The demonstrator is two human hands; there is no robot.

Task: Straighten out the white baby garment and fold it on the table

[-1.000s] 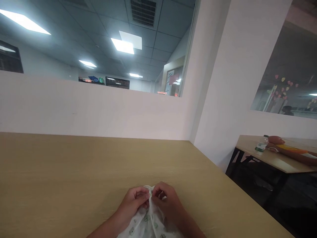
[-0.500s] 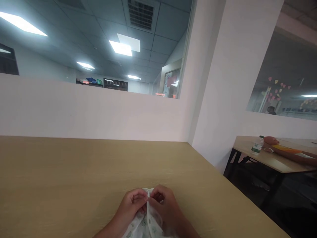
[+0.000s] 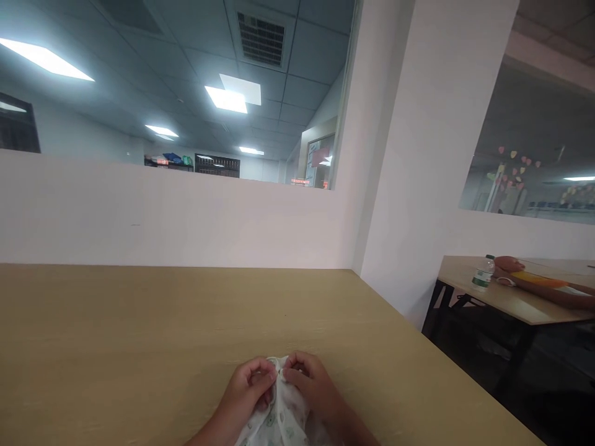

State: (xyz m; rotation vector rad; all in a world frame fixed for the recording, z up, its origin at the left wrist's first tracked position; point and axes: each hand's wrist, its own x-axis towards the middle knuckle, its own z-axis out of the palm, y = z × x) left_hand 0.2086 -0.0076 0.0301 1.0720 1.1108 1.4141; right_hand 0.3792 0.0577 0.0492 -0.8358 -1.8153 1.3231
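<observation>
A long, light wooden table (image 3: 139, 347) runs up against a white partition wall, its far right corner meeting a white column. A white printed cloth (image 3: 279, 421) lies on it at the near edge, with the left hand (image 3: 248, 387) and right hand (image 3: 311, 387) resting together on the cloth's top edge, fingers pinched on it. Across a gap to the right stands a second wooden table (image 3: 511, 300) on dark legs, bearing a plastic bottle (image 3: 481, 274) near its left corner
</observation>
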